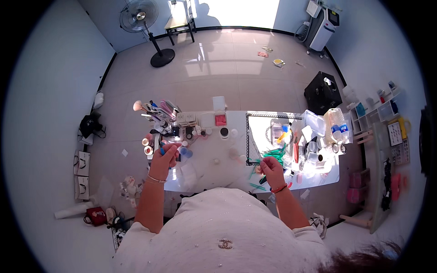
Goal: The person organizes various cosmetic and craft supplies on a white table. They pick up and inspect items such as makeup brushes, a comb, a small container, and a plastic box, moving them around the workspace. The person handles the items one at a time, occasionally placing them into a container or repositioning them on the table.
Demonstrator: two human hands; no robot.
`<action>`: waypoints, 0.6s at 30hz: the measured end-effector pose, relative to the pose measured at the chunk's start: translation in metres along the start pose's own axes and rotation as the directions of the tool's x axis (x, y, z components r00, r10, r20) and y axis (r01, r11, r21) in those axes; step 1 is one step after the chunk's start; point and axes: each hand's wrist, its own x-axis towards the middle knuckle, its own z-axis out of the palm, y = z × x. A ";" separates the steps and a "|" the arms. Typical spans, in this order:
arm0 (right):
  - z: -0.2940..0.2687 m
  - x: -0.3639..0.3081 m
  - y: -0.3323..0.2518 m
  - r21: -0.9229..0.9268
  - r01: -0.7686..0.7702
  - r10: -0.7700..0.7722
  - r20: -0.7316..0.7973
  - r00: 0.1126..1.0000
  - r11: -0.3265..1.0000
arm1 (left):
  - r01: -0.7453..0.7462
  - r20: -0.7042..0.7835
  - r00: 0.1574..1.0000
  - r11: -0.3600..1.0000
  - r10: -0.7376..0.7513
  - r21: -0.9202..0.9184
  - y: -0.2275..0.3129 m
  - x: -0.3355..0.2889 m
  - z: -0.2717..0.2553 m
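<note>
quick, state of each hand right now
Left hand: closed, apparently holding a small blue object.
Right hand: curled closed; whether holding anything can't be told.

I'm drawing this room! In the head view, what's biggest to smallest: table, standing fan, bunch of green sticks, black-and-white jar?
1. Table
2. Standing fan
3. Bunch of green sticks
4. Black-and-white jar
The fan stands farthest away.

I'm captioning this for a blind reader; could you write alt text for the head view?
A person's left hand is beside a blurred bluish item and the right hand beside green sticks, over a cluttered white table. Beyond, a floor fan and a black case stand on the tiled floor.
</note>
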 end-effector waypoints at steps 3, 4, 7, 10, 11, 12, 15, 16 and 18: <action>0.033 -0.014 -0.032 -0.207 0.184 -0.150 0.170 0.974 0.961 | 0.023 0.170 0.984 0.985 -0.053 0.173 0.001 0.012 0.036; 0.043 -0.018 -0.044 -0.302 0.258 -0.192 0.231 0.954 0.918 | 0.016 0.209 0.976 0.973 -0.066 0.230 -0.001 0.012 0.045; 0.063 -0.028 -0.073 -0.472 0.346 -0.237 0.276 0.932 0.811 | -0.043 0.334 0.939 0.937 -0.080 0.346 -0.004 0.009 0.064; 0.071 -0.035 -0.077 -0.474 0.364 -0.258 0.274 0.926 0.802 | -0.135 0.390 0.920 0.912 -0.029 0.388 -0.014 0.009 0.062; 0.072 -0.035 -0.072 -0.427 0.362 -0.266 0.268 0.926 0.829 | -0.167 0.395 0.919 0.903 -0.002 0.395 -0.016 0.010 0.057; 0.071 -0.035 -0.068 -0.379 0.357 -0.272 0.259 0.927 0.854 | -0.131 0.343 0.939 0.905 -0.017 0.405 -0.013 0.011 0.051; 0.065 -0.038 -0.063 -0.448 0.278 -0.242 0.138 0.960 0.850 | -0.100 0.168 0.985 0.935 0.044 0.341 0.003 0.023 0.015; 0.060 -0.038 -0.059 -0.429 0.244 -0.222 0.101 0.970 0.870 | -0.148 0.093 0.987 0.952 0.128 0.266 0.009 0.030 -0.003; 0.047 -0.037 -0.047 -0.390 0.174 -0.179 0.023 0.984 0.904 | -0.261 -0.109 0.943 0.902 0.314 0.343 0.024 0.051 -0.047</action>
